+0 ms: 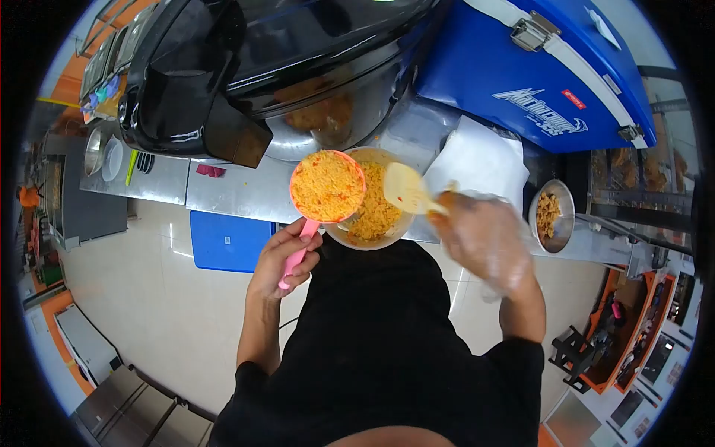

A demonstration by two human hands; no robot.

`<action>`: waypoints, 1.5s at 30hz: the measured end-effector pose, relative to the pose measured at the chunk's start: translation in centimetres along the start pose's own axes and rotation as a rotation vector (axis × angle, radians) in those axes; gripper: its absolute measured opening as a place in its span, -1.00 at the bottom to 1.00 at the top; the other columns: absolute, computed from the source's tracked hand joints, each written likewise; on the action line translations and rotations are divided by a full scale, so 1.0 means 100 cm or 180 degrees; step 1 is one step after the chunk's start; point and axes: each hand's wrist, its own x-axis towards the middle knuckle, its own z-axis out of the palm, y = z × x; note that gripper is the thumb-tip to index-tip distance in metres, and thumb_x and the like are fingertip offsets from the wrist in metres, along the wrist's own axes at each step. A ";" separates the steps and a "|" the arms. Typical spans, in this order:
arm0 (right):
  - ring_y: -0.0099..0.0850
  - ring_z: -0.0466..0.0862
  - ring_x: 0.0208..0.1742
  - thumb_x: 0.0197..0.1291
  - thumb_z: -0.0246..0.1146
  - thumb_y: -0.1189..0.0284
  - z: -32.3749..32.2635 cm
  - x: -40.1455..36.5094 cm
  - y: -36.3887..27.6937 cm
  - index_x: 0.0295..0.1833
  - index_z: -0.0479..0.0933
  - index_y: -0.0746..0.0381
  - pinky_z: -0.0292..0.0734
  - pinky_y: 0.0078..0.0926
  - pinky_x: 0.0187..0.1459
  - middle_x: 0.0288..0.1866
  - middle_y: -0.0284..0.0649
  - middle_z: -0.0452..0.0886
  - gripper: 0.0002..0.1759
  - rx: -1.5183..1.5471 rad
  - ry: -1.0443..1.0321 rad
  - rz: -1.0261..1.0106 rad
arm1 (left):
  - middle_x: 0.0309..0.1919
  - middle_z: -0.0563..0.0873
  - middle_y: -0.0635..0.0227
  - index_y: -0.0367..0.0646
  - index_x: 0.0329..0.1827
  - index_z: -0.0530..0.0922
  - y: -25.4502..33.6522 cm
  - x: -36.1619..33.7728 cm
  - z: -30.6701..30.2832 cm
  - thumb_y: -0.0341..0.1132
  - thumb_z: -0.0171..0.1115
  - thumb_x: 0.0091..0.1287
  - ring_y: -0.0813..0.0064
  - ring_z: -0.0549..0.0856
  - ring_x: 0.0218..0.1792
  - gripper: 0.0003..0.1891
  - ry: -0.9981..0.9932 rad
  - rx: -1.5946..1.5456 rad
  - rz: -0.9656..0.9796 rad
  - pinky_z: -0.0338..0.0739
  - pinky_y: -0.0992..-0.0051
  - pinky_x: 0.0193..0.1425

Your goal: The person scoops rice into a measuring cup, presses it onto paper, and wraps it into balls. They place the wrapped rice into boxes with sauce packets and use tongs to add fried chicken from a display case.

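My left hand (pixel 287 259) is wrapped round the handle of a pink measuring scoop (pixel 299 258). Orange fried rice (pixel 328 186) fills the scoop up to its rim. Behind and to the right of it, a round bowl (pixel 363 244) also contains orange rice and is partly covered by the scoop. In a clear plastic glove, my right hand (pixel 480 242) grips a cream-coloured rice paddle (pixel 404 188), whose blade is over the bowl's right side. Motion blurs the gloved fingers a little.
A large black-lidded cooker (pixel 194 112) stands behind the bowl. A blue cooler box (pixel 521 82) is at the back right, with white paper sheets (pixel 477 167) before it. To the right, a metal bowl (pixel 570 216) has browned pieces in it. A blue lid-like panel (pixel 231 242) lies low at left.
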 end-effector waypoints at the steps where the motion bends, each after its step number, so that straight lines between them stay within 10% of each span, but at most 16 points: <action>1: -0.11 0.78 -0.32 0.25 0.32 0.43 0.008 0.012 -0.010 -0.04 0.61 0.26 0.67 -0.17 -0.35 -0.29 0.02 0.73 -0.80 -0.0221 0.0022 -0.0167 | -0.24 0.47 0.27 -0.32 0.33 0.39 0.003 0.003 -0.002 -0.50 0.03 0.52 0.72 0.32 -0.65 -0.66 -0.0099 -0.0169 0.0000 0.07 0.78 -0.83; 11: -0.07 0.78 -0.23 0.13 0.27 0.51 0.093 0.071 -0.028 -0.26 0.63 0.26 0.70 -0.15 -0.09 -0.27 -0.05 0.72 -0.92 0.0126 -0.0980 -0.1395 | -0.22 0.49 0.24 -0.30 0.35 0.40 0.018 0.011 -0.018 -0.51 0.04 0.52 0.69 0.31 -0.66 -0.64 -0.0332 -0.0569 -0.0345 0.12 0.76 -0.80; 19: -0.09 0.72 -0.23 0.44 0.21 0.30 0.093 0.075 0.024 0.01 0.71 0.26 0.65 -0.14 -0.13 -0.15 -0.05 0.76 -0.71 0.1606 -0.0629 -0.1383 | -0.21 0.47 0.29 -0.21 0.39 0.39 0.020 0.007 -0.014 -0.49 0.04 0.54 0.70 0.31 -0.63 -0.62 -0.0326 -0.0356 -0.0365 0.11 0.77 -0.78; 27: -0.64 0.43 -0.45 0.52 0.24 0.27 0.067 -0.005 0.055 0.14 0.66 0.42 0.35 -0.57 -0.41 -0.45 -0.36 0.53 -0.61 0.3956 -0.0595 0.1212 | -0.20 0.44 0.32 -0.17 0.35 0.37 0.011 -0.005 0.004 -0.45 0.04 0.55 0.72 0.30 -0.65 -0.66 0.0131 0.0075 -0.0242 0.08 0.78 -0.79; 35: -0.31 0.62 -0.52 0.34 0.36 0.41 0.014 -0.037 -0.008 0.10 0.69 0.35 0.57 -0.34 -0.36 -0.47 -0.14 0.60 -0.70 0.1511 0.1233 0.0137 | -0.15 0.49 0.35 -0.10 0.56 0.25 0.007 -0.006 0.018 -0.48 0.01 0.54 0.67 0.37 -0.60 -0.48 0.0159 0.0549 -0.0259 0.12 0.70 -0.72; 39: -0.22 0.65 -0.51 0.09 0.43 0.50 0.012 -0.040 -0.032 -0.29 0.57 0.29 0.65 -0.27 -0.41 -0.36 -0.17 0.55 -0.84 0.0038 0.0706 -0.0509 | -0.15 0.49 0.35 -0.12 0.54 0.27 -0.002 0.006 0.021 -0.47 0.03 0.54 0.68 0.36 -0.60 -0.49 0.0103 0.0609 -0.0325 0.11 0.72 -0.72; 43: -0.19 0.65 -0.50 0.23 0.38 0.45 0.020 -0.048 -0.014 -0.13 0.63 0.32 0.64 -0.24 -0.36 -0.35 -0.13 0.60 -0.82 0.0299 0.1218 -0.0473 | -0.16 0.49 0.35 -0.16 0.47 0.31 -0.005 0.006 0.014 -0.47 0.04 0.54 0.69 0.34 -0.60 -0.56 -0.0099 0.0328 -0.0458 0.10 0.74 -0.72; 45: -0.14 0.66 -0.47 0.43 0.27 0.37 0.013 -0.045 -0.010 0.18 0.61 0.32 0.60 -0.28 -0.32 -0.29 -0.05 0.67 -0.68 0.1564 0.0973 0.0824 | -0.17 0.48 0.36 -0.18 0.40 0.34 -0.007 0.003 0.011 -0.46 0.05 0.54 0.69 0.34 -0.60 -0.60 -0.0152 0.0101 -0.0540 0.10 0.76 -0.73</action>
